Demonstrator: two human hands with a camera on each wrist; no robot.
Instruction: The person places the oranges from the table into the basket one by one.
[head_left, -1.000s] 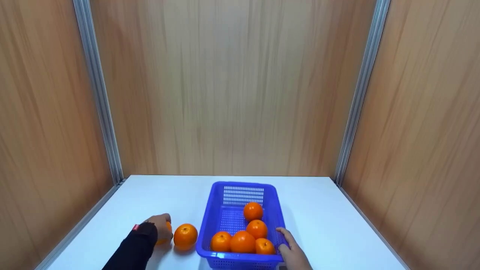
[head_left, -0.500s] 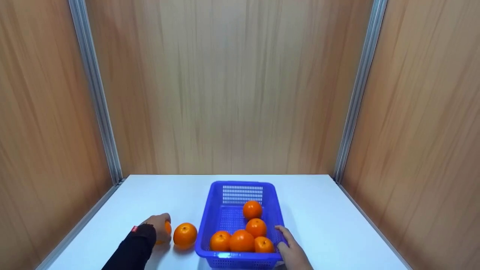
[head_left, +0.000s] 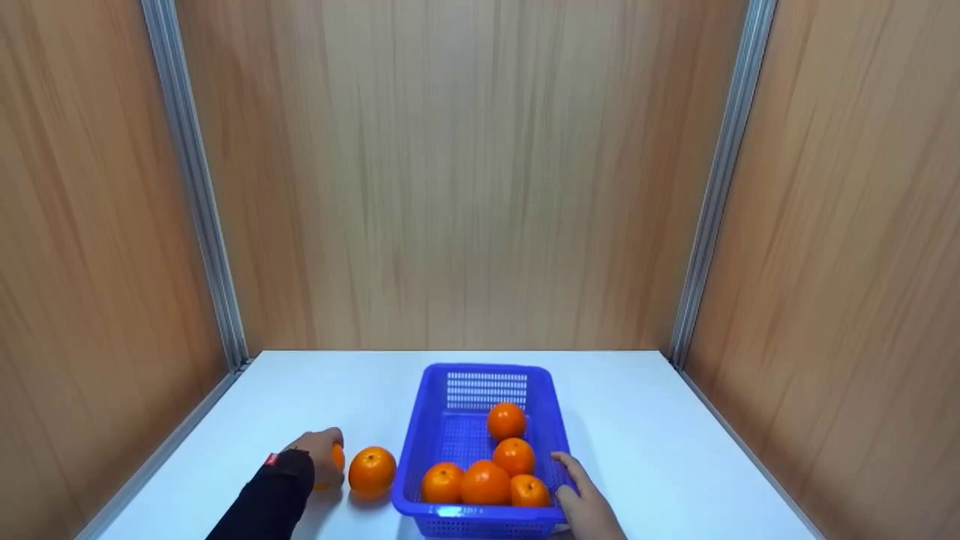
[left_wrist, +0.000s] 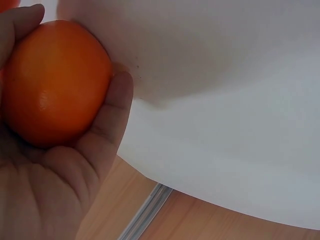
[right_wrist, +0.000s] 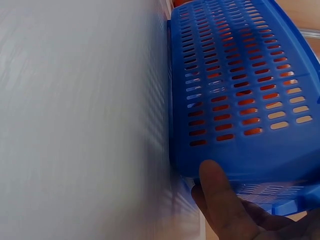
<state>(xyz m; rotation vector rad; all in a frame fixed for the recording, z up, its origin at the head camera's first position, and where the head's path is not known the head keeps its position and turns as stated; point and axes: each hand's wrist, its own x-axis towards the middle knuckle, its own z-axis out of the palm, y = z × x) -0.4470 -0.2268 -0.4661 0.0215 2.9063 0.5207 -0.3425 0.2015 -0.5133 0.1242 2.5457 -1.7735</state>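
On the left of the white table my left hand [head_left: 321, 454] grips an orange [left_wrist: 57, 82]. Fingers and thumb curve round the fruit, and its underside is close over the tabletop. Just to the right, a second orange [head_left: 372, 472] lies on the table beside the basket. The blue plastic basket [head_left: 480, 512] holds several oranges [head_left: 485, 483], most of them gathered at its near end. My right hand [head_left: 589, 504] holds the basket's near right corner. In the right wrist view one fingertip [right_wrist: 212, 172] lies against the slotted outer wall; other fingers bend round the corner.
The white table [head_left: 637, 420] is enclosed by wood-grain panels [head_left: 465, 187] at the back and both sides. Metal posts [head_left: 199, 180] stand in the back corners. Part of another orange [left_wrist: 7, 4] shows at the left wrist view's top corner.
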